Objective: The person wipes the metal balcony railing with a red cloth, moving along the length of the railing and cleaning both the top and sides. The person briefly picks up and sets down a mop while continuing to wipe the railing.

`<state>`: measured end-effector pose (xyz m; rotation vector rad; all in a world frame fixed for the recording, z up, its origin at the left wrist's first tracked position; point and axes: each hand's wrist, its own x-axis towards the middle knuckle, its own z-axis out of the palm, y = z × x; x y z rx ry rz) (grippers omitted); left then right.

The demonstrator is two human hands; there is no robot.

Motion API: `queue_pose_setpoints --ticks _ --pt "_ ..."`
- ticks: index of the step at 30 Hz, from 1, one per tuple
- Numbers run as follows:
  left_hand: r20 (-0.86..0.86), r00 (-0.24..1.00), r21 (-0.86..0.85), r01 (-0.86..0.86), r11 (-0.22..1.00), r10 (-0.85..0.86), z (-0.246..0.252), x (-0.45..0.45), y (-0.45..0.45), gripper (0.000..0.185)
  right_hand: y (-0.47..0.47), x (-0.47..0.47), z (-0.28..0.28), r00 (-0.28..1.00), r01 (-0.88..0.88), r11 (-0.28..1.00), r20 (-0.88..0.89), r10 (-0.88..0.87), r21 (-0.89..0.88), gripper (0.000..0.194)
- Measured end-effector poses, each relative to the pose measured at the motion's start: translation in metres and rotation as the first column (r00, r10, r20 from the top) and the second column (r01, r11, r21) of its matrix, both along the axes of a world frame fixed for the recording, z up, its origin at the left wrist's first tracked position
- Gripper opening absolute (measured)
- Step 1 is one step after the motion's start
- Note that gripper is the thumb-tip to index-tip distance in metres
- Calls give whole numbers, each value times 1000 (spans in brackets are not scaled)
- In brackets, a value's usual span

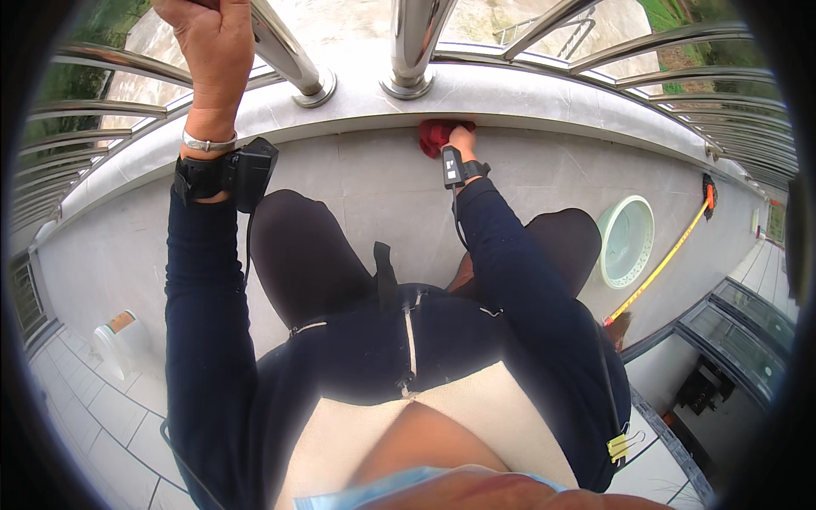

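Observation:
My right hand (464,140) presses a red cloth (436,136) low against the base of the stone ledge (357,95), where it meets the grey tiled floor (382,166). Raised at the upper left, my left hand (220,51) is closed around something at the railing; the picture's edge cuts off the fingers, and a small dark part shows there. Just right of that hand stands a thick polished metal post (287,51). A second metal post (417,44) rises from the ledge above the cloth.
A pale green plastic basin (627,242) stands right of my knee. Beyond it, a mop with a yellow handle (663,268) lies on the floor. A white bucket (121,341) stands at the lower left. Metal railings (676,39) curve along the ledge. A window (733,338) is at the lower right.

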<state>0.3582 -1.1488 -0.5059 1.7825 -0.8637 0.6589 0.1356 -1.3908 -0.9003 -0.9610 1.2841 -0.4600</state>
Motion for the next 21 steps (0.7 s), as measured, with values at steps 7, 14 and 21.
queue_pose_setpoints --ticks 7,14,21 --pt "-101 995 67 3 998 4 10 0 3 65 34 32 32 986 158 932 -99 -132 327 40" --pt "-146 985 85 -78 993 90 5 3 9 53 -151 -73 86 744 658 696 104 -660 -285 23" --pt "-157 984 37 -81 996 86 4 3 7 48 -7 -6 92 903 339 927 -220 -368 -160 46"
